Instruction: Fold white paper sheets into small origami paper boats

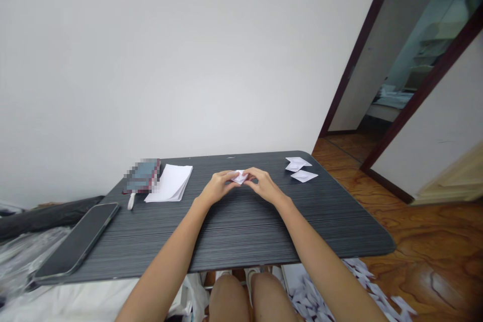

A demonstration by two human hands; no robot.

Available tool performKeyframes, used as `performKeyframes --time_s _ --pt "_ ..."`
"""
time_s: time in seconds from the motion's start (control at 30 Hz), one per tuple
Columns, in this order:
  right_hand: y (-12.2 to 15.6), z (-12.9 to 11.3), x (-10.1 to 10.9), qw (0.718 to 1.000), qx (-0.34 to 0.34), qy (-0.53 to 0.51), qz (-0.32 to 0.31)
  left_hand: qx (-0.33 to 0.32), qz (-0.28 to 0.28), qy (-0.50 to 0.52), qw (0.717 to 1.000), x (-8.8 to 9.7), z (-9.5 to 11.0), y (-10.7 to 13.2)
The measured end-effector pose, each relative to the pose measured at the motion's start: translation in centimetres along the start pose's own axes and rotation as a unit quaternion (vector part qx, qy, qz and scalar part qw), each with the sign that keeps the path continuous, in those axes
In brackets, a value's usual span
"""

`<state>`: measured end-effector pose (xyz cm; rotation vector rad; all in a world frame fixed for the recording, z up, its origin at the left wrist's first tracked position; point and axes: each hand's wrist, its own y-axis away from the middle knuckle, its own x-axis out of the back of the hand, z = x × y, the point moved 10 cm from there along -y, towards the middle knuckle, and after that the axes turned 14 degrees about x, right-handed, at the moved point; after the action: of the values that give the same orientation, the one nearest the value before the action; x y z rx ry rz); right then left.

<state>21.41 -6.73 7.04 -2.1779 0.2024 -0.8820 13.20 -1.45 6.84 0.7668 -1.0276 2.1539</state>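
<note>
Both my hands meet over the middle of the dark table [241, 231]. My left hand [216, 187] and my right hand [264, 184] pinch a small folded piece of white paper [239, 177] between their fingertips, just above the tabletop. Each hand's fingers are curled and pressed onto the paper from its own side. My bare forearms reach in from the bottom of the view.
A stack of white paper sheets [170, 182] lies left of my hands, beside a small dark booklet [142, 176]. A phone [77, 242] rests at the table's left edge. Folded paper pieces [300, 168] sit at the far right corner. More paper scraps [324, 292] litter the wooden floor.
</note>
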Motion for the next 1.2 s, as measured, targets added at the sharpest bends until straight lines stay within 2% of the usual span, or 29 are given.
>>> performKeyframes --time_s 0.17,0.37,0.57,0.7,0.97,1.1,1.2 --pt "-0.1 -0.2 0.1 1.0 0.009 0.008 0.006 -0.02 0.006 0.006 1.0 0.3 0.4 0.0" --pt "-0.1 0.6 0.6 0.999 -0.019 -0.024 0.042 -0.01 -0.002 0.037 0.999 0.8 0.8 -0.1" --pt "0.1 1.0 0.7 0.997 -0.03 -0.047 0.061 0.02 0.004 0.062 0.998 1.0 0.6 -0.3" --pt "0.2 1.5 1.2 0.994 -0.043 -0.047 0.094 0.056 0.022 0.109 0.992 1.3 -0.3 -0.4" --pt "0.6 2.5 0.9 0.981 -0.102 -0.111 0.123 0.108 0.041 0.144 0.983 1.7 -1.3 -0.5" --pt "0.6 2.8 0.3 0.968 -0.128 -0.181 0.117 0.117 0.028 0.162 0.979 1.8 -1.0 -0.5" --pt "0.7 3.0 -0.1 0.966 -0.143 -0.19 0.107 0.14 0.0 0.158 0.977 1.1 -1.3 -0.7"
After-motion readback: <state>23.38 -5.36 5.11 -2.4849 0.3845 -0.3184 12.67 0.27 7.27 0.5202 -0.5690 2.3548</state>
